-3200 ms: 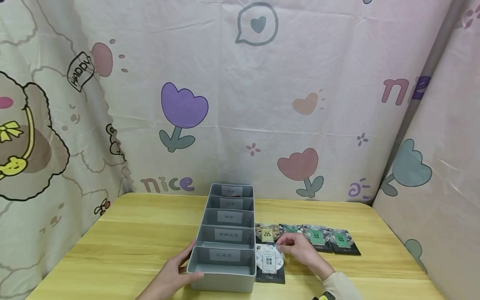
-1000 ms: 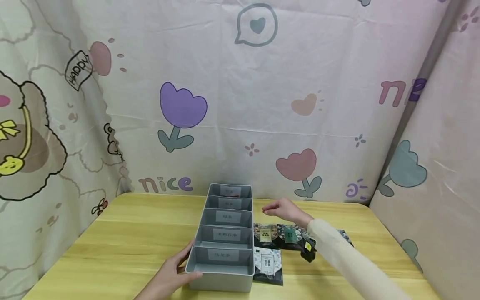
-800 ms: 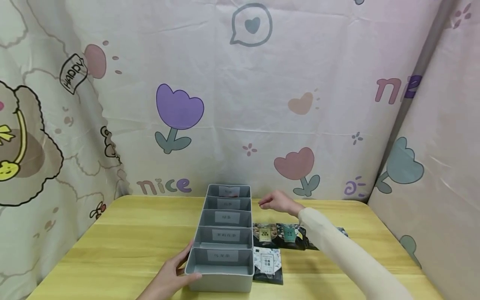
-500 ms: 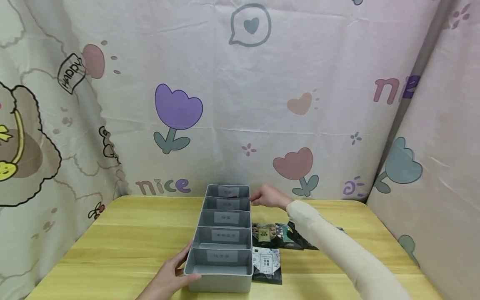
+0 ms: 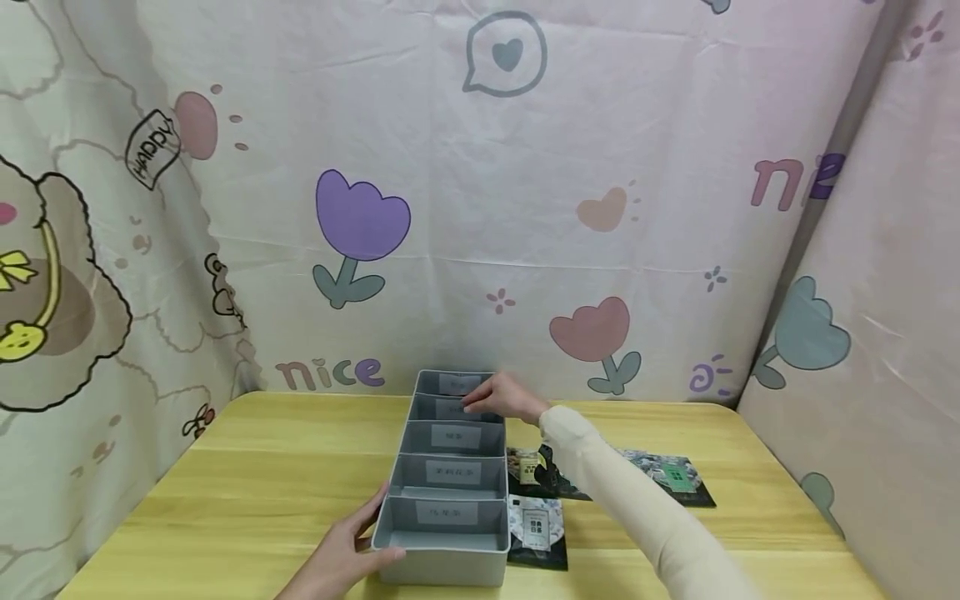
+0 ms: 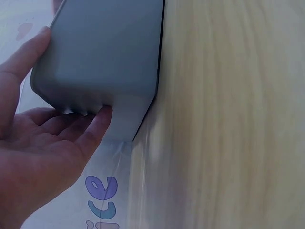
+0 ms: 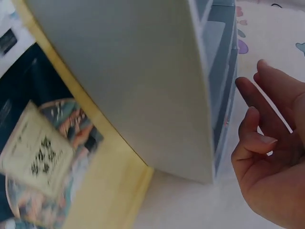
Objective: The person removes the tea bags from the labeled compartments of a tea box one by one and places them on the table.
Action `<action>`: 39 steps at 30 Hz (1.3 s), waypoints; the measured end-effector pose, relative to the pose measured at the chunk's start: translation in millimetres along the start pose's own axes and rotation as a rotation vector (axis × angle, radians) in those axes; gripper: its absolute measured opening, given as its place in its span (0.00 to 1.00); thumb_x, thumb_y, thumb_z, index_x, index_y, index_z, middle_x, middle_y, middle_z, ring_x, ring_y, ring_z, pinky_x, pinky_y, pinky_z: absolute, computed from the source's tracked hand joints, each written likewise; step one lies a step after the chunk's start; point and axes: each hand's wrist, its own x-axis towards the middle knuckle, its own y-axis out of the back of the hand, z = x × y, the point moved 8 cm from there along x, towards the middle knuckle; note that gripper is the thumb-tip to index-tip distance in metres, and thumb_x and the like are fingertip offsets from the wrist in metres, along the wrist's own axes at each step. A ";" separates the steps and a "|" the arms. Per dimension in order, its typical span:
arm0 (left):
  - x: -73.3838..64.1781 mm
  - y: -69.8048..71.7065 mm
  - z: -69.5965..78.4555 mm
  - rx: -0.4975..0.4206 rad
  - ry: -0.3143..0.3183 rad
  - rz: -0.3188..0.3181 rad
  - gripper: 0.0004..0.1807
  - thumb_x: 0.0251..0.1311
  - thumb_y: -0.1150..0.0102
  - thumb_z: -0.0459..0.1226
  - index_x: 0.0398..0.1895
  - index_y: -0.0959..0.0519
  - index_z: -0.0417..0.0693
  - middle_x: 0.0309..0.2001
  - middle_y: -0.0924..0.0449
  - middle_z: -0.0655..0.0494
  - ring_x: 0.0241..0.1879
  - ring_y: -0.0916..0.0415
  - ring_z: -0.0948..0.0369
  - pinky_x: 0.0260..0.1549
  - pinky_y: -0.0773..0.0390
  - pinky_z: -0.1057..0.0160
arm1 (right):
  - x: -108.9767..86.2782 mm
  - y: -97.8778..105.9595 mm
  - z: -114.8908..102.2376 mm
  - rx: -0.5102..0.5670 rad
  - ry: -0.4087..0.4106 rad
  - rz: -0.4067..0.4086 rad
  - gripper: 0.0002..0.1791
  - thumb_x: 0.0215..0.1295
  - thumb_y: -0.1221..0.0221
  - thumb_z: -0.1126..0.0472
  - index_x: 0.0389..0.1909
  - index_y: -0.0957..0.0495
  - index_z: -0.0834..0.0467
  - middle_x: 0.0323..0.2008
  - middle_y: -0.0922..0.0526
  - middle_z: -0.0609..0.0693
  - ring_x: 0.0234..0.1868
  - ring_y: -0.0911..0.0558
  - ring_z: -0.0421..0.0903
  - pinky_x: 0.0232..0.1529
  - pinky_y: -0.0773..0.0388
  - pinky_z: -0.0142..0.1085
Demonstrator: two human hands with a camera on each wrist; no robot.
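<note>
A long grey storage box (image 5: 442, 567) with several labelled compartments runs front to back on the table. My left hand (image 5: 341, 546) grips its near left corner; in the left wrist view the thumb (image 6: 28, 55) lies along one face and the fingers bend against another. Over the second compartment from the back hovers my right hand (image 5: 508, 398). The right wrist view shows that hand (image 7: 276, 143) with loosely bent fingers beside the rim and nothing visible in them. Right of the box lie flat black-based packets: one with a white front (image 5: 536, 533), one with a yellow label (image 5: 522, 467).
Further right, packets with green labels (image 5: 678, 477) lie in the same row, partly behind my right sleeve (image 5: 622, 500). The wooden table (image 5: 247, 483) ends at a printed curtain (image 5: 480, 208) behind, with more curtain on both sides.
My right hand has moved from the packets to the back right of the box, then left over the second compartment from the back. The left hand has kept its place at the corner.
</note>
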 end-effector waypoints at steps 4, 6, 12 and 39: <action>1.8 -2.0 0.1 0.007 0.009 -0.003 0.49 0.59 0.34 0.40 0.74 0.53 0.31 0.70 0.53 0.27 0.67 0.47 0.35 0.53 0.25 0.54 | 2.4 -6.8 8.2 0.065 -0.001 0.011 0.14 0.63 0.36 0.63 0.47 0.16 0.65 0.45 0.15 0.54 0.44 0.17 0.45 0.45 0.20 0.37; 2.4 -3.3 0.8 0.013 0.002 -0.008 0.48 0.60 0.34 0.40 0.74 0.53 0.31 0.71 0.53 0.27 0.67 0.48 0.35 0.53 0.25 0.54 | 2.7 -9.4 12.3 0.081 -0.002 0.010 0.15 0.63 0.36 0.62 0.48 0.16 0.65 0.46 0.15 0.54 0.45 0.17 0.45 0.45 0.20 0.37; 2.3 -4.9 2.6 0.010 -0.012 -0.019 0.48 0.61 0.35 0.39 0.74 0.54 0.31 0.71 0.54 0.27 0.68 0.49 0.34 0.54 0.26 0.54 | 0.3 -10.8 15.9 0.048 0.017 0.012 0.15 0.61 0.35 0.64 0.48 0.16 0.65 0.45 0.15 0.55 0.43 0.16 0.45 0.43 0.19 0.36; 0.6 -0.8 3.0 0.002 -0.042 -0.004 0.48 0.60 0.35 0.38 0.73 0.54 0.29 0.70 0.54 0.25 0.66 0.47 0.34 0.51 0.23 0.57 | -0.7 -29.1 18.5 0.036 0.049 0.097 0.08 0.61 0.36 0.67 0.41 0.13 0.62 0.40 0.14 0.53 0.37 0.16 0.42 0.37 0.20 0.33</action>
